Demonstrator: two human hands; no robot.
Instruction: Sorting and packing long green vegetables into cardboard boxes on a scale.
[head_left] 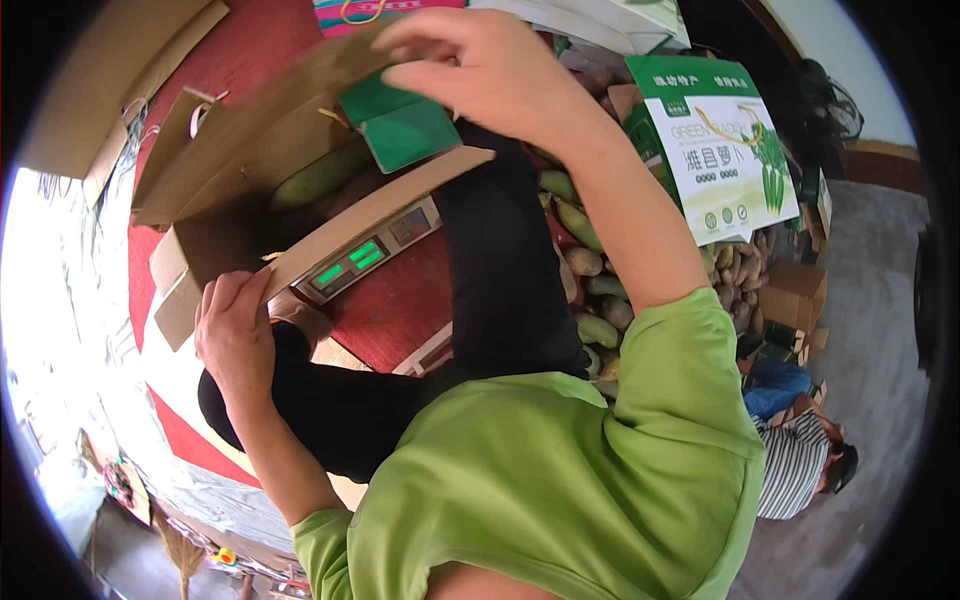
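An open cardboard box (225,235) rests over a digital scale (365,262) with lit green displays. Inside lie a green radish (318,180) and darker produce in shadow. My left hand (238,335) is closed on the near left corner of the box's near flap (370,205). Above the far right end, my right hand (490,75) has thumb and fingers apart, the fingertips slightly blurred beside the raised far flap (270,125). Whether they touch that flap is unclear. A green end flap (405,130) sticks up just below my right hand.
Right of my legs lies a pile of radishes and root vegetables (600,300). A white and green printed carton (715,150) stands over it. Another person (795,460) in a striped shirt is at the lower right. A broom (180,550) is at lower left.
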